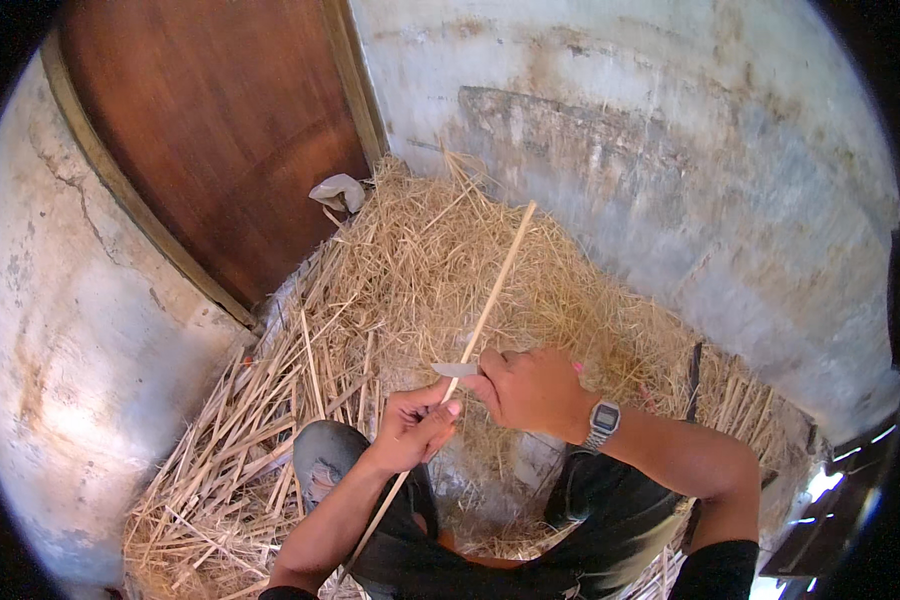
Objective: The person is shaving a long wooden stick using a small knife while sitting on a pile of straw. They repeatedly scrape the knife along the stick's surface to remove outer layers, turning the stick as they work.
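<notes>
A long, thin, pale strip that looks like split bamboo point(498, 285) runs slantwise from near my lap up over the shavings. My left hand point(410, 430) is closed around it at about its middle, thumb on top. My right hand point(535, 388) grips a knife, whose handle is hidden in the fist. The short metal knife blade point(454, 370) lies across the strip, touching it just beyond my left fingers. A digital watch point(602, 424) is on my right wrist.
Heaped pale shavings point(420, 240) cover the floor ahead. Many cut strips point(240, 440) lie piled at the left. A brown wooden door point(210, 130) and stained walls point(670, 150) close in the corner. A whitish bag point(338, 192) rests by the door.
</notes>
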`<state>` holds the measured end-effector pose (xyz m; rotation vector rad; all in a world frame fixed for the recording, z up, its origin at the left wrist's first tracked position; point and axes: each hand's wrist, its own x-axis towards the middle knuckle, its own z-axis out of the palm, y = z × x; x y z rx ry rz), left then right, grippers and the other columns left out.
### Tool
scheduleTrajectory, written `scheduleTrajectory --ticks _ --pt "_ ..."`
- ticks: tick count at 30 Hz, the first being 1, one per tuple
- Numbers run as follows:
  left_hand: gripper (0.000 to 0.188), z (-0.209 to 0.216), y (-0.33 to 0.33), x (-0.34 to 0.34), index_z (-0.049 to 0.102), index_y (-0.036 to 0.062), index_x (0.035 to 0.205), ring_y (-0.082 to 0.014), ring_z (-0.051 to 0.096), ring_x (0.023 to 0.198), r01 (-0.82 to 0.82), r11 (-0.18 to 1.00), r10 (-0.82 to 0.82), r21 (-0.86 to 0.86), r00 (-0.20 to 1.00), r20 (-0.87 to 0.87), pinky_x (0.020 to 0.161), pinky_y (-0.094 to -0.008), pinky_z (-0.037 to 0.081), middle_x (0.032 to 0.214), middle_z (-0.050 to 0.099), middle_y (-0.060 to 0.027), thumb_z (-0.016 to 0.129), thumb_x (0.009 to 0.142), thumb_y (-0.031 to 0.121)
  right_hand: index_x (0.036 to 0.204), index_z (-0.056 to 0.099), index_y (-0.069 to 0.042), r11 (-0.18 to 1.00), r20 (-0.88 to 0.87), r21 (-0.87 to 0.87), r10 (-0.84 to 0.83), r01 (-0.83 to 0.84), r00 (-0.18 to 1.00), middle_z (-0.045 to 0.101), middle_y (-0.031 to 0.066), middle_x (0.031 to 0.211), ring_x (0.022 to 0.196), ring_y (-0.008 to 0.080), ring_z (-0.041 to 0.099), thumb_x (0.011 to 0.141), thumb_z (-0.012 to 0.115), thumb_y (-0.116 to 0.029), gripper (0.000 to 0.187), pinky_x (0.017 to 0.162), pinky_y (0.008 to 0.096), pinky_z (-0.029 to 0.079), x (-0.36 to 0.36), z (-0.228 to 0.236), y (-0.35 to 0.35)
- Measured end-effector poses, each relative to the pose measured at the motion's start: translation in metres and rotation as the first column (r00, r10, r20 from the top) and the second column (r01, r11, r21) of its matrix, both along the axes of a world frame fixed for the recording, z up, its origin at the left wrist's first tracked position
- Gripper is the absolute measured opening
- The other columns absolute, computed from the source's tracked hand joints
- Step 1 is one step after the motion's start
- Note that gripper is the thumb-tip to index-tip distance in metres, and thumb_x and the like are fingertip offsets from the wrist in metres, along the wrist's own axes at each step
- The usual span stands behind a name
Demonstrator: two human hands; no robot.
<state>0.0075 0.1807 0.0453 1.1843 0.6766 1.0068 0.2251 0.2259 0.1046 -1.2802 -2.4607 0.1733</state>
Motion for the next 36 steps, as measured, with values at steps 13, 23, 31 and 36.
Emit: scheduleTrajectory --ticks 13,23,31,36 --pt "0.048 0.015 -0.013 0.001 0.044 0.0087 0.15 -0.003 0.038 0.042 0.152 0.987 -0.154 -0.044 0.987 -0.036 0.04 -0.0221 0.031 0.055 0.043 0.0044 0.053 0.103 0.007 0.078 0.062 0.001 0.839 -0.452 -0.077 -0.511 0.538 0.731 0.06 0.0185 0.065 0.058 0.0264 0.056 0.108 0.031 -0.047 0.064 0.058 0.0395 0.045 0.133 -0.018 0.13" --pt "0.049 0.013 -0.012 0.01 0.045 0.0059 0.149 -0.0012 0.038 0.045 0.13 0.992 -0.129 -0.001 0.986 -0.105 0.042 -0.0217 0.031 0.057 0.045 0.0062 0.056 0.101 0.004 0.111 0.074 -0.008 0.837 -0.759 0.313 -0.063 0.449 0.648 0.06 0.0031 0.061 0.051 0.0056 0.048 0.096 0.067 -0.015 0.018 0.047 0.0243 0.038 0.075 0.036 0.078" --pt "0.047 0.004 -0.012 0.009 0.049 0.0061 0.146 -0.0019 0.035 0.047 0.084 0.996 -0.084 -0.011 0.996 -0.023 0.042 -0.0229 0.028 0.057 0.045 0.0063 0.057 0.1 0.001 0.122 0.072 -0.015 0.754 -0.411 0.606 0.025 0.253 0.911 0.064 0.0064 0.065 0.046 0.0193 0.055 0.089 0.069 -0.007 0.035 0.044 0.031 0.044 0.072 0.007 0.081" --pt "0.046 0.016 -0.004 0.0 0.051 0.0063 0.145 -0.0037 0.033 0.041 -0.002 0.998 0.005 -0.055 0.999 0.053 0.039 -0.0238 0.027 0.053 0.044 0.0044 0.056 0.1 0.002 0.138 0.06 -0.02 0.852 -0.224 0.521 0.189 -0.046 0.956 0.055 0.0029 0.06 0.045 0.0211 0.054 0.085 0.065 -0.008 0.055 0.043 0.0352 0.045 0.02 -0.019 0.036"
